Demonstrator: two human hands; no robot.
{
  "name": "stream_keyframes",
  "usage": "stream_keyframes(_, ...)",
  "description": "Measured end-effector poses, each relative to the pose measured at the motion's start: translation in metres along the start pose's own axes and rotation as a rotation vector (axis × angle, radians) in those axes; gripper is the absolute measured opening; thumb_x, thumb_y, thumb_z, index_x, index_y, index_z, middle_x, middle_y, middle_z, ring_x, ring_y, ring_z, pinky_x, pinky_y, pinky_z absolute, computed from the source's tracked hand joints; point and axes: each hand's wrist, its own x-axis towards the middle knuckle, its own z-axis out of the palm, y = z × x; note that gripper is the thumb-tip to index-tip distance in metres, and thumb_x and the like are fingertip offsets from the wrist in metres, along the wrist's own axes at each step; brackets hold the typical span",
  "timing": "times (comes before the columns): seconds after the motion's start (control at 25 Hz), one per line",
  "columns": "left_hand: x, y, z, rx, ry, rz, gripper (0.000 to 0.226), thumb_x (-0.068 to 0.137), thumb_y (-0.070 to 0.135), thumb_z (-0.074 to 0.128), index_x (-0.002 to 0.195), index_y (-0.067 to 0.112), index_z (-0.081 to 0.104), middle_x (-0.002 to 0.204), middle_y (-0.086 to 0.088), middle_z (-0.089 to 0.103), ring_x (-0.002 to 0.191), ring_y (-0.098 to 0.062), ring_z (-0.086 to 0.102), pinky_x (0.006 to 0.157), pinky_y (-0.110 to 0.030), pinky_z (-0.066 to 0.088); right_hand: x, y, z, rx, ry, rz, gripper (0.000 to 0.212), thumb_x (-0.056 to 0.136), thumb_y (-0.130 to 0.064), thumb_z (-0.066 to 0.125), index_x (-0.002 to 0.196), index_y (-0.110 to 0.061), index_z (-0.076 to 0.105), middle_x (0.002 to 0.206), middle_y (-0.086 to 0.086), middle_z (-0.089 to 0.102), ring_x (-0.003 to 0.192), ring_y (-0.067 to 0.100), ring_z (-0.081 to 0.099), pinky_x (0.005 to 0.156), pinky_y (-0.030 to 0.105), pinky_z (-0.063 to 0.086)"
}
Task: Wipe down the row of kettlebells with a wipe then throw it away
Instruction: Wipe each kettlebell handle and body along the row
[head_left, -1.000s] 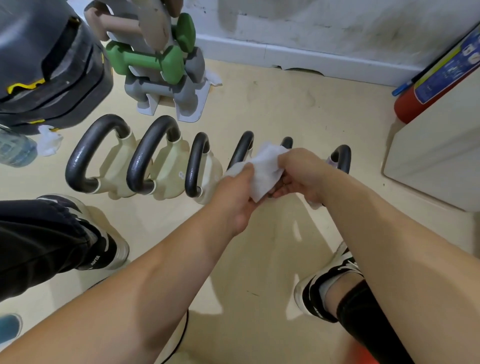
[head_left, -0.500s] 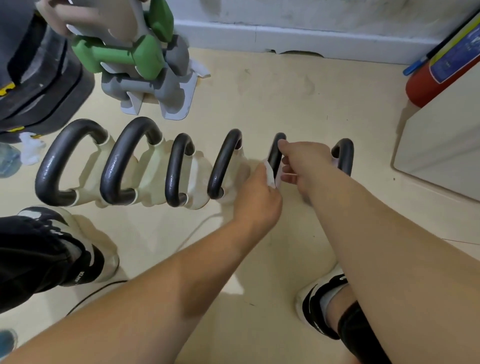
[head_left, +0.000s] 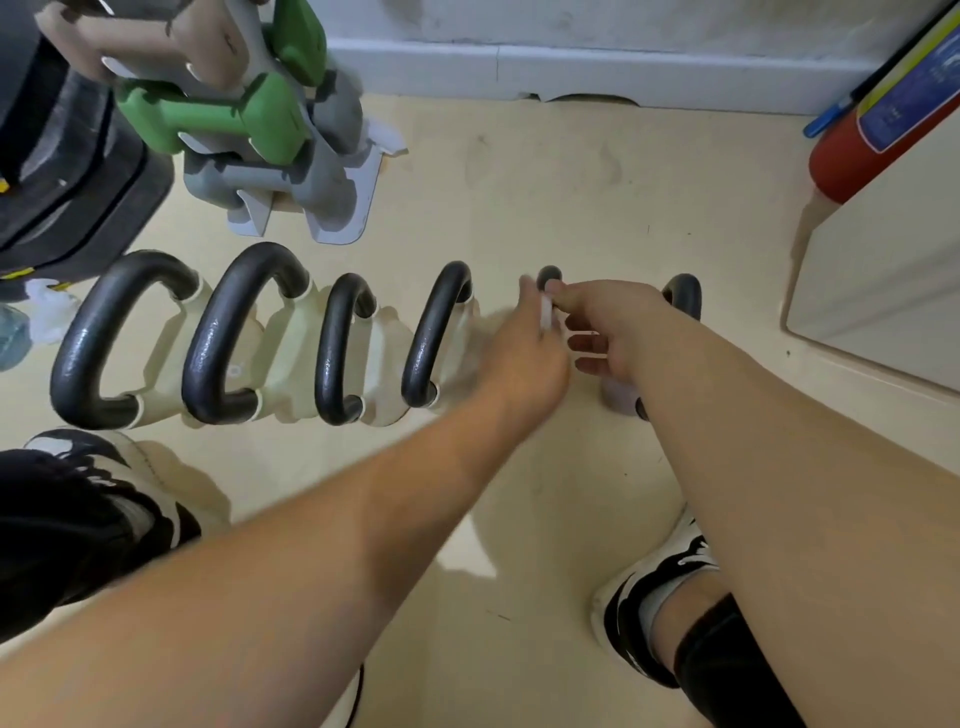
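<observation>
Barely visible, the wipe (head_left: 545, 314) showed only as a thin white sliver, seen edge-on and folded flat. It sat against the top of the fifth kettlebell handle (head_left: 549, 274) in the row, between the two hands. The left hand (head_left: 524, 358) was smeared by motion blur, and its fingers seemed to be closed on the wipe from the left. The right hand (head_left: 615, 325) met the wipe with thumb and forefinger at the handle while its lower fingers hung loosely spread. Whether it actually pinched the wipe I could not tell.

The kettlebells (head_left: 228, 332) stood side by side on the floor (head_left: 571, 182). Each had a thick black loop handle with a pebbled, slightly glossy skin, set on a cream, faceted body with a smooth finish. The sixth kettlebell (head_left: 684, 299), beyond the right hand, had a paler, purplish body. The floor was smooth beige and faintly scuffed.

Behind the row stood a grey moulded dumbbell rack (head_left: 332, 208) holding a matte green dumbbell (head_left: 223, 117) and others in grey and beige. Dark stacked weight plates (head_left: 67, 171) filled the far left. A red cylindrical fire extinguisher (head_left: 852, 156) leaned beside a pale, flat-sided cabinet (head_left: 893, 291) on the right. A black-and-white shoe (head_left: 670, 571) rested under the right forearm.
</observation>
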Motion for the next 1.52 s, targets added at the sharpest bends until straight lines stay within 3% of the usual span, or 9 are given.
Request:
stream_keyframes(0.12,-0.07,-0.042,0.001,0.057,0.111,0.087,0.063,0.107,0.02,0.036,0.161,0.04,0.01,0.16,0.007,0.04,0.137,-0.023,0.05,0.112,-0.041,0.044,-0.003,-0.002,0.003,0.042,-0.007,-0.02,0.029,0.079,-0.031,0.084,0.1,-0.014,0.071,0.089,0.002,0.069,0.074,0.019,0.062,0.066,0.034,0.055)
stream_keyframes(0.28,-0.028,-0.02,-0.001,0.091,0.058,0.04,0.028,0.105,0.023,0.037,0.13,0.02,0.047,0.109,-0.001,0.065,0.095,-0.022,0.064,0.081,-0.038,0.05,-0.009,-0.004,0.005,0.069,-0.009,-0.004,0.028,0.078,-0.027,0.083,0.098,-0.012,0.071,0.088,0.002,0.071,0.074,0.02,0.065,0.065,0.033,0.054)
stream_keyframes(0.44,0.054,0.031,-0.008,0.079,-0.091,-0.103,0.051,0.107,0.04,0.026,0.138,0.007,0.05,0.138,-0.014,0.057,0.127,-0.03,0.055,0.104,-0.041,0.043,-0.017,0.005,0.005,0.174,-0.042,0.087,0.013,0.089,-0.017,0.064,0.098,-0.014,0.071,0.102,0.005,0.076,0.095,0.022,0.072,0.077,0.034,0.058)
stream_keyframes(0.72,-0.034,-0.051,0.008,0.24,0.013,0.332,0.064,0.105,0.016,0.034,0.164,0.019,0.01,0.172,0.005,0.002,0.157,-0.009,0.004,0.124,-0.024,0.014,-0.021,0.009,0.005,0.302,-0.125,0.138,0.028,0.082,-0.033,0.083,0.092,-0.013,0.066,0.09,0.001,0.07,0.085,0.02,0.07,0.078,0.039,0.06)
stream_keyframes(0.84,-0.071,-0.045,-0.012,0.214,0.05,0.35,0.045,0.107,0.014,0.039,0.15,0.015,0.048,0.158,0.005,0.042,0.144,-0.001,0.035,0.117,-0.018,0.027,-0.02,0.001,0.007,0.222,-0.032,0.069,0.024,0.085,-0.029,0.081,0.089,-0.011,0.065,0.085,0.002,0.067,0.07,0.016,0.063,0.069,0.033,0.059)
stream_keyframes(0.96,-0.053,0.002,-0.037,-0.24,0.208,0.081,0.034,0.109,0.023,0.037,0.107,0.008,0.067,0.097,0.002,0.067,0.088,-0.002,0.061,0.085,-0.022,0.049,-0.017,-0.011,0.008,0.246,0.035,-0.081,0.022,0.093,-0.023,0.066,0.102,-0.004,0.071,0.081,0.008,0.071,0.06,0.022,0.061,0.055,0.029,0.056)
stream_keyframes(1.24,-0.008,0.039,-0.065,-0.767,0.006,-0.21,0.035,0.104,0.038,0.051,0.126,0.013,0.065,0.118,-0.014,0.073,0.106,-0.032,0.073,0.094,-0.051,0.058,-0.039,-0.007,-0.017,0.328,-0.674,-0.171,0.062,0.093,-0.047,0.063,0.136,-0.003,0.061,0.137,0.022,0.061,0.127,0.038,0.06,0.11,0.048,0.046)
stream_keyframes(1.44,-0.003,0.019,-0.055,-0.433,0.158,-0.213,0.031,0.09,0.037,0.061,0.115,0.019,0.066,0.124,-0.006,0.068,0.108,-0.024,0.071,0.096,-0.045,0.058,-0.016,-0.008,-0.02,0.535,0.04,-0.171,0.012,0.102,-0.014,0.054,0.106,-0.005,0.06,0.095,0.01,0.068,0.09,0.028,0.07,0.085,0.043,0.061)
stream_keyframes(1.52,-0.011,0.007,-0.048,-0.356,0.163,-0.242,0.04,0.086,0.032,0.059,0.124,0.019,0.062,0.122,-0.001,0.067,0.108,-0.023,0.069,0.101,-0.046,0.055,-0.003,-0.019,-0.031,0.2,0.372,-0.339,0.022,0.099,-0.016,0.051,0.077,-0.015,0.055,0.073,0.002,0.054,0.07,0.023,0.058,0.063,0.031,0.053)
